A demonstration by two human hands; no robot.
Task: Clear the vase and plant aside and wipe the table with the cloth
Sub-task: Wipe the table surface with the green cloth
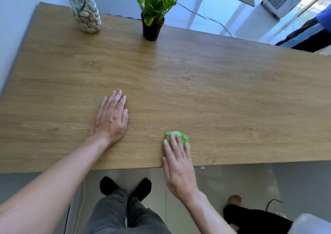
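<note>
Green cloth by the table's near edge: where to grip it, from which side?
Probably the bunched far end of the green cloth, from above. It lies crumpled and low on the table, so its raised folds offer a pinch; from the side there is only thin fabric. The right hand lies flat over its near part.

Bare left hand (111,120) and right hand (179,169), bare forearms (59,174), dark grey trousers (111,214), black socks (107,185)
</note>
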